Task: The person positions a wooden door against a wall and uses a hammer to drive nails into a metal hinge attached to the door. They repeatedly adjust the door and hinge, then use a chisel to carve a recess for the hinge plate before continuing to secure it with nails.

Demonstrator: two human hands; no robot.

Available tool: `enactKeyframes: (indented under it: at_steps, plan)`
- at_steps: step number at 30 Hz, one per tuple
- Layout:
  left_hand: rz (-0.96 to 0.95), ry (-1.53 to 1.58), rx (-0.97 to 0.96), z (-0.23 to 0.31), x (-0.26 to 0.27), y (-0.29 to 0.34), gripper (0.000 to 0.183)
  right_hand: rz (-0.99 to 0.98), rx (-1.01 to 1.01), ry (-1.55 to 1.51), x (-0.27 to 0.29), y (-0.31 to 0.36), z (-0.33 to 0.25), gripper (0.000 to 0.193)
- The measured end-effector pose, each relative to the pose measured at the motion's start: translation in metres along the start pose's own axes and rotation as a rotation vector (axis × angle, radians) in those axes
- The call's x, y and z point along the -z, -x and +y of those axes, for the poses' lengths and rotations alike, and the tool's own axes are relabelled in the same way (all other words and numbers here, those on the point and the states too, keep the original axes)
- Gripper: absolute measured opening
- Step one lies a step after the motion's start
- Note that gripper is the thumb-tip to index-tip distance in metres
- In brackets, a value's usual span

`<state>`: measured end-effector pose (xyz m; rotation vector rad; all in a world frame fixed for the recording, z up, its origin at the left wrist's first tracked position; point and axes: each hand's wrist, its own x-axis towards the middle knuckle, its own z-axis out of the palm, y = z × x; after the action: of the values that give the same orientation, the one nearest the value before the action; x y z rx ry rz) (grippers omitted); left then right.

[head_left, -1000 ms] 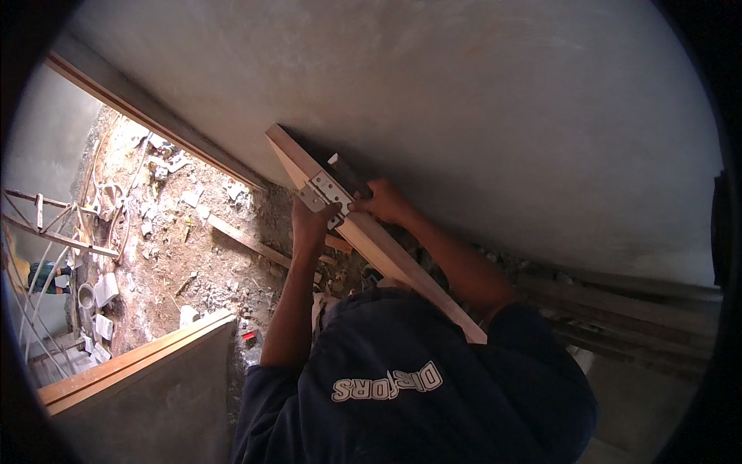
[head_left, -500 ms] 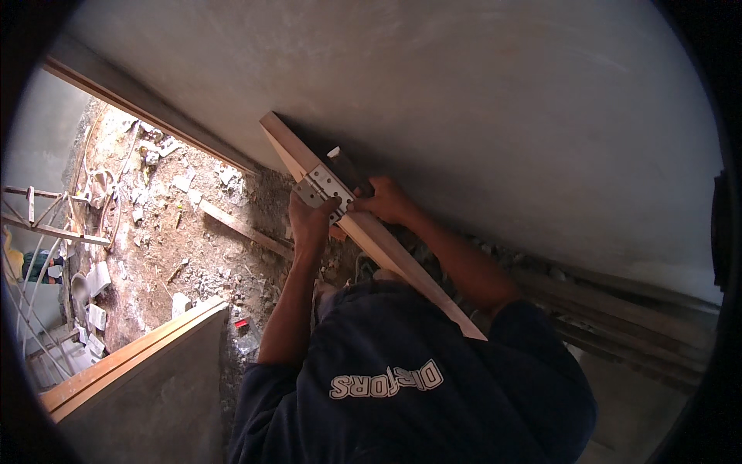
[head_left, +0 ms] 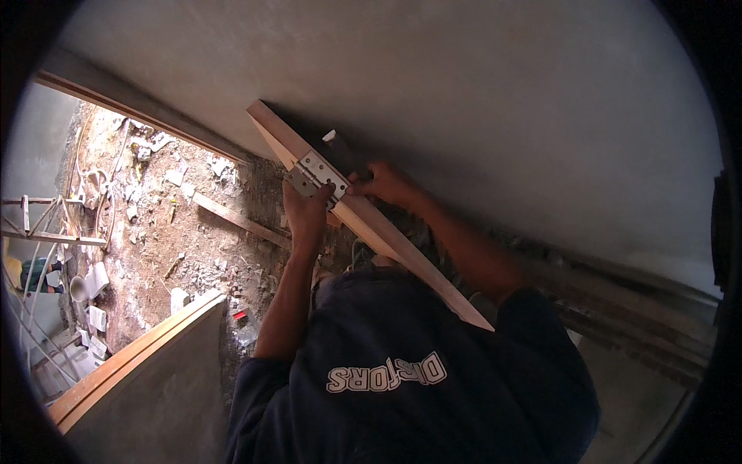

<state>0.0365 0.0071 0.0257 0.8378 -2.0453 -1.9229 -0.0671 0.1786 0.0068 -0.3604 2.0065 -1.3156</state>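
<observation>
A wooden beam (head_left: 274, 127) slants from the far wall down past my right side, its narrow edge facing up. On that edge lies a silvery metal hinge (head_left: 323, 172) with several screw holes, one leaf hanging over the left side. My left hand (head_left: 308, 220) grips the hinge, thumb on top and fingers behind the leaf. My right hand (head_left: 386, 185) is closed at the hinge's right edge, its fingertips by the lower corner. A dark, long object with a pale tip (head_left: 330, 136) sticks out from this hand; its kind is too dark to make out.
A grey plastered wall (head_left: 502, 100) rises ahead and to the right. At the left, a wood-edged panel (head_left: 147, 356) stands near a doorway. Beyond are rubble-strewn ground (head_left: 154, 224), a loose wood strip (head_left: 239, 220) and metal scaffolding (head_left: 46, 224). Planks (head_left: 618, 332) lie along the wall's foot.
The beam, hinge and both hands appear slightly further up and left in the picture, as the view has shifted. My grip on the hinge looks the same.
</observation>
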Motion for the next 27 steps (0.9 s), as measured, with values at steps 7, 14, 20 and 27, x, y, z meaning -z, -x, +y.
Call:
enactKeyframes:
  at_steps: [7,14,20,27]
  plan:
    - [-0.021,0.068,0.022,-0.003,0.001,-0.001,0.047,-0.001,-0.029,0.216,0.004,0.004,-0.018,0.05]
    - [0.013,0.061,0.064,0.005,0.004,-0.003,0.034,-0.002,0.039,0.012,-0.003,-0.008,0.009,0.05]
    - [0.095,0.036,0.132,0.002,0.006,-0.028,0.026,-0.015,-0.109,0.015,0.003,0.003,-0.006,0.043]
    - [0.135,0.034,0.094,-0.005,0.004,-0.029,0.027,-0.007,-0.065,0.022,0.0,-0.003,0.009,0.038]
